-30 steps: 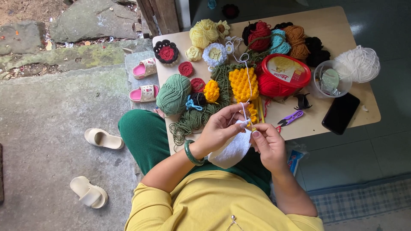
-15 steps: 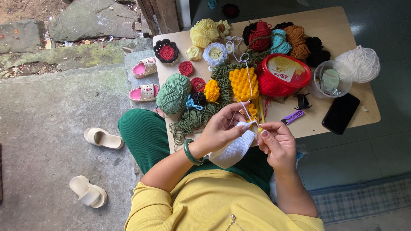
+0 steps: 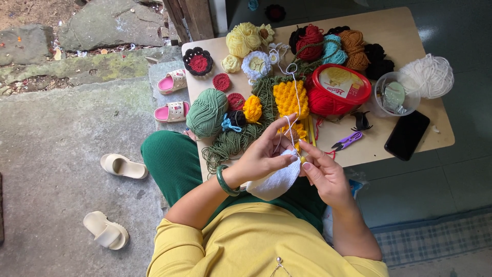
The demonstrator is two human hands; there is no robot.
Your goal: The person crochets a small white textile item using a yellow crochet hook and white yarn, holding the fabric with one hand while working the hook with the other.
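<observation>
Two hands worked at the table edge: the left hand (image 3: 264,156) pinched the white crochet piece (image 3: 274,179) and its white yarn strand (image 3: 293,110); the right hand (image 3: 324,172) gripped it opposite. Slack tension would likely drop stitches; the strand could snag the yellow crochet piece (image 3: 290,99).

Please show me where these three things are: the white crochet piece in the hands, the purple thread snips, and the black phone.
white crochet piece (image 3: 274,182), head view, middle of the fabric.
purple thread snips (image 3: 347,140), head view, on the handle.
black phone (image 3: 407,135), head view, screen centre.
</observation>
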